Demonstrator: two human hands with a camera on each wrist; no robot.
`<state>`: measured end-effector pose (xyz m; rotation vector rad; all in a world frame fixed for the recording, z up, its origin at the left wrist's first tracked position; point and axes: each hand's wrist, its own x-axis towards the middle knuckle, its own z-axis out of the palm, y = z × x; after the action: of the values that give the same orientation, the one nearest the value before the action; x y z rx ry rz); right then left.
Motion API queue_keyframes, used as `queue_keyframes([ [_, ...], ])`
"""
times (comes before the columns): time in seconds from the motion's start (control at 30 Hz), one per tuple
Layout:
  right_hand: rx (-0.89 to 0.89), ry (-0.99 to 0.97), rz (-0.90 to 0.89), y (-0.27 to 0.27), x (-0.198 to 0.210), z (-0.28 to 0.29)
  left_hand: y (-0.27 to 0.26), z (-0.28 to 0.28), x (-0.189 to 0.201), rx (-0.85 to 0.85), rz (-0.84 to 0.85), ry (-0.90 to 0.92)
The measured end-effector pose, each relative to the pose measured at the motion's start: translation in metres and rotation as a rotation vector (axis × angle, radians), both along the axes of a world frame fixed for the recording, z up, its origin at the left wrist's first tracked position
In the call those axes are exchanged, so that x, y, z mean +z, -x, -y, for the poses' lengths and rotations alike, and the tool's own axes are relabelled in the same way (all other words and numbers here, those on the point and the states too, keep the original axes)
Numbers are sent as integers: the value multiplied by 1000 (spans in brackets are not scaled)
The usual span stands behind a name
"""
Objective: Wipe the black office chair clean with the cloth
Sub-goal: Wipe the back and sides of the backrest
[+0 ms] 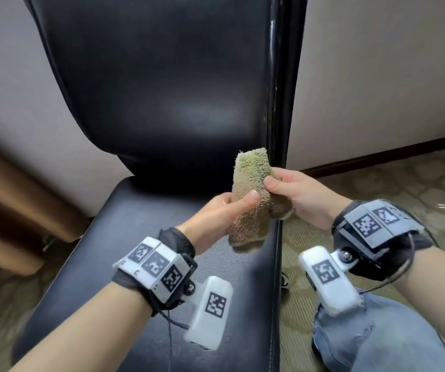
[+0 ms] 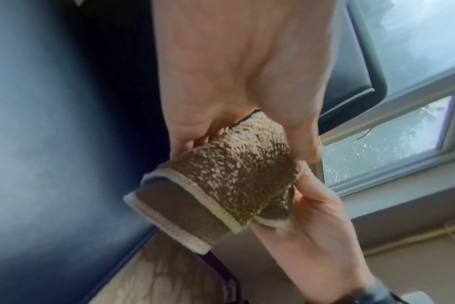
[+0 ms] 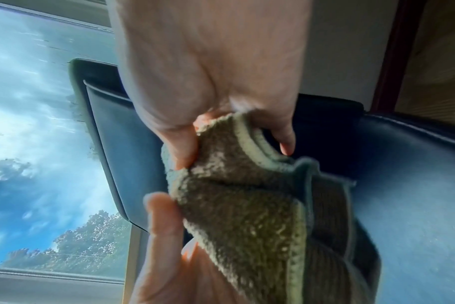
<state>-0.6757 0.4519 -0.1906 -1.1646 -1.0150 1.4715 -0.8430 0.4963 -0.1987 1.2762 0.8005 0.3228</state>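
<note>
- Left hand [image 1: 217, 210] curled round cloth [image 1: 253, 194], thumb on top.
- Right hand [image 1: 300, 196] pinching cloth's other side.
- Cloth folded, brown and fuzzy, up in the air above chair [image 1: 162, 103] seat, near seat's right edge.

One black office chair [image 1: 162, 103], one folded cloth [image 1: 250, 194], two hands, two wrist-worn camera rigs.
</note>
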Motion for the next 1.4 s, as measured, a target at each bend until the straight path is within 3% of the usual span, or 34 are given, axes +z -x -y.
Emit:
queue_keyframes([
  [0.13,11,-19,32,5,-2,-4,-7,3,-2,196,102,97],
  [0.23,-116,-52,335,-3,-8,-7,-6,-1,-5,290,0,-90],
  [0.3,-135,-20,458,-9,-13,-6,-5,-7,-9,228,-142,-320],
  [0.37,-62,-34,472,-10,-19,-2,-6,-12,-13,95,-272,-506],
  [0.43,-40,-59,494,-11,-27,0,-14,-17,-14,-13,-332,-604],
  [0.53,-186,-108,495,-17,-31,-3,-28,-23,-13,-50,-364,-698],
  [0.63,-323,-112,420,-27,-28,-11,-42,-31,-5,-52,-297,-725],
  [0.77,-378,-82,315,-50,-8,-30,-52,-57,28,17,-203,-758],
  [0.87,-520,-194,402,-73,17,-53,-52,-83,70,201,-19,-821],
  [0.97,-646,-299,501,-87,53,-86,-59,-101,109,239,228,-880],
  [1.03,-662,-379,506,-89,75,-105,-71,-112,122,281,279,-1010],
  [1.17,-574,-503,425,-83,97,-128,-94,-125,125,476,82,-1387],
  [1.27,-559,-533,357,-82,93,-132,-97,-119,118,589,-229,-1509],
  [1.33,-533,-546,360,-85,90,-131,-96,-114,113,577,-415,-1548],
  [1.4,-505,-554,354,-87,89,-129,-98,-110,111,511,-487,-1574],
])
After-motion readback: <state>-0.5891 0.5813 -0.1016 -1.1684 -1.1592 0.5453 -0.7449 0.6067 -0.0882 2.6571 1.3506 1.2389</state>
